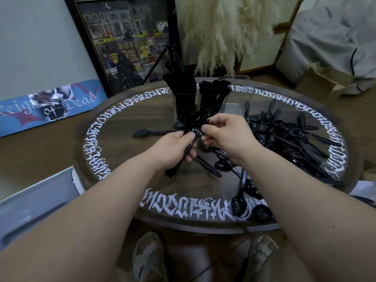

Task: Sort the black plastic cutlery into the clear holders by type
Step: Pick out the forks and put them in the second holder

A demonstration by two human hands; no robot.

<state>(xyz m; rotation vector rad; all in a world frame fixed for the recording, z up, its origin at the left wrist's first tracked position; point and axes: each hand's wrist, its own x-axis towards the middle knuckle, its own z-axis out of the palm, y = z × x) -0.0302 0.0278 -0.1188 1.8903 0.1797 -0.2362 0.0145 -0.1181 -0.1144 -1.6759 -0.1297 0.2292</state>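
My left hand (pixel 175 149) grips a bunch of black forks (pixel 193 125) by the handles, tines pointing away from me. My right hand (pixel 225 133) pinches the fork heads at the top of that bunch. Behind them stand clear holders: the left holder (pixel 184 104) is full of black cutlery, the middle holder (pixel 211 98) holds forks, and the right holder (pixel 236 107) looks nearly empty. A single fork (pixel 150 132) lies left of my hands. A heap of black spoons (pixel 284 135) covers the right side of the table.
The round wooden table (pixel 122 127) has a glass top with white lettering round its rim. More spoons (pixel 244 192) lie near the front edge. A framed picture (pixel 126 41), pampas grass (pixel 227 31) and a cardboard box (pixel 323 82) stand behind it.
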